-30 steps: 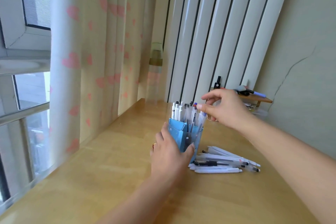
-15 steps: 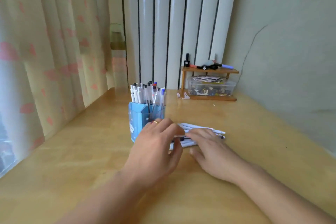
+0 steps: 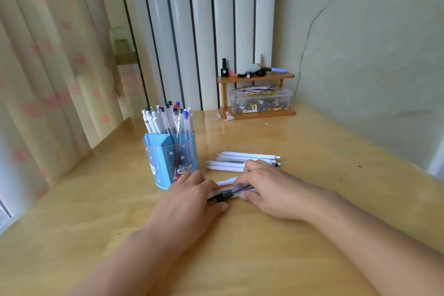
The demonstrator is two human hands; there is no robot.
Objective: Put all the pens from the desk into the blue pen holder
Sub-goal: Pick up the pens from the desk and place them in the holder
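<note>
Wooden shelf by wall, blue pen holder beside both hands' grip clamped on pen bundle.

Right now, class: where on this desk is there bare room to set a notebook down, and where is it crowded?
Bare wood lies right of the loose pens, toward the wall, and in front of both forearms. It is crowded around the blue pen holder, where the left hand and right hand gather a pen bundle.

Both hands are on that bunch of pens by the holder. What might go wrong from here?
1. The holder already looks crowded, so pushing in the bunch held by the left hand and right hand may jam or tip it.
2. The loose pens behind could get knocked and roll.
</note>
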